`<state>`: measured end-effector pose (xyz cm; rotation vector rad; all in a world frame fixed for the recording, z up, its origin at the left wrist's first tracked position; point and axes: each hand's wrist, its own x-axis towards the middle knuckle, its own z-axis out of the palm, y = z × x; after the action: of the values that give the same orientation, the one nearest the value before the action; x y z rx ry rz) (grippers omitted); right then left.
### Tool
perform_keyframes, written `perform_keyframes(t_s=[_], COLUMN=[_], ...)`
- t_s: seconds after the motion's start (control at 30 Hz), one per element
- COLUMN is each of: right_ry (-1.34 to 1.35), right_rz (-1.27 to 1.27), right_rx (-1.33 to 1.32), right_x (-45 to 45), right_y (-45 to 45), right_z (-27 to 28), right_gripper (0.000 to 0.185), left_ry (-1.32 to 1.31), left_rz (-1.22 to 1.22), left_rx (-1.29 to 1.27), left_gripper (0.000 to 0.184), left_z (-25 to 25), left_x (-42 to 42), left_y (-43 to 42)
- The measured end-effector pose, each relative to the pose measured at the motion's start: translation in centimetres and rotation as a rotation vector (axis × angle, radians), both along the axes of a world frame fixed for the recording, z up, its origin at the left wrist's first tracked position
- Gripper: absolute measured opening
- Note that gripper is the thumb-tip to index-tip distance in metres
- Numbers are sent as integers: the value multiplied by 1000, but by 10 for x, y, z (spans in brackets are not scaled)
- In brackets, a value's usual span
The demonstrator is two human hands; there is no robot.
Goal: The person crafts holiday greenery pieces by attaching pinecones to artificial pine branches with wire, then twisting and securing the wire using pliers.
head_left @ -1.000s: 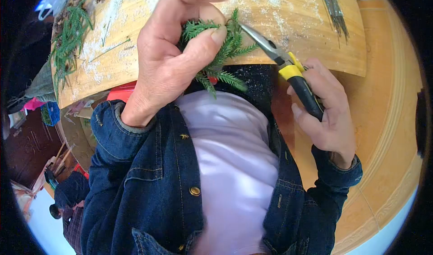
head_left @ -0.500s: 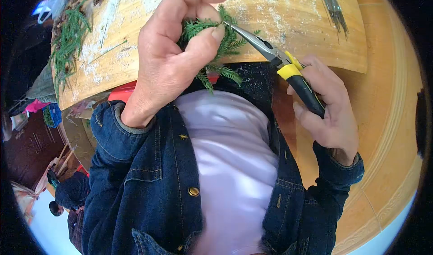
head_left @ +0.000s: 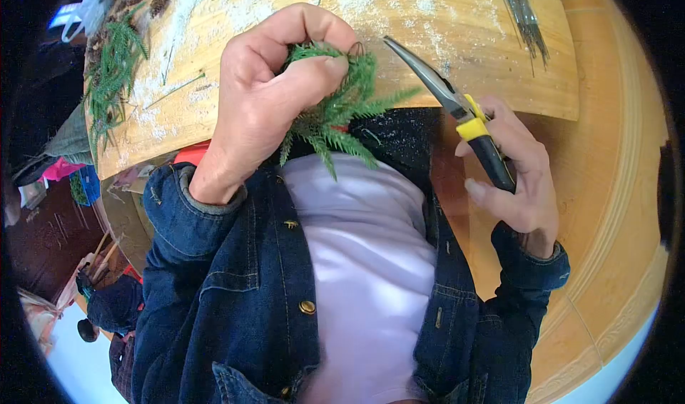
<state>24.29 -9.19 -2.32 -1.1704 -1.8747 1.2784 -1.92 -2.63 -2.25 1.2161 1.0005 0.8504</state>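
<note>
Your left hand (head_left: 275, 97) has its grip clamped, thumb and bent forefinger pinched on the green sprigs (head_left: 341, 122), which sit over the near edge of the bench (head_left: 531, 93) and spread down toward your shirt (head_left: 364, 218). And there it is — your right hand (head_left: 524, 165), grip wrapped round the handles of the pliers (head_left: 472, 128), has just pulled their tip back from your left fingertips, so the bunch now rests in your left pinch alone. Farther out, loose greenery (head_left: 114, 65) lies off to your left — dark strands (head_left: 526, 26) to your right, white flecks (head_left: 426, 6) between.
</note>
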Motion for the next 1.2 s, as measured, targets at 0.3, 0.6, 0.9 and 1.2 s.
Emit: perform_keyframes(t_s=[0.3, 0.6, 0.9, 1.2], right_ry=[79, 63, 25, -140], right_rz=[60, 49, 79, 13], right_rx=[-101, -154, 52, 8], right_x=[1, 0, -3, -2], right_y=[1, 2, 3, -5], right_z=[3, 7, 6, 4], right_gripper=[46, 43, 30, 29], left_ry=[-172, -44, -141, -95], left_rz=[-163, -234, -163, -202], left_rx=[-129, -150, -169, -110], left_gripper=[37, 38, 37, 40], left_z=[15, 19, 13, 9], left_x=[6, 8, 9, 10], left_y=[2, 7, 3, 4])
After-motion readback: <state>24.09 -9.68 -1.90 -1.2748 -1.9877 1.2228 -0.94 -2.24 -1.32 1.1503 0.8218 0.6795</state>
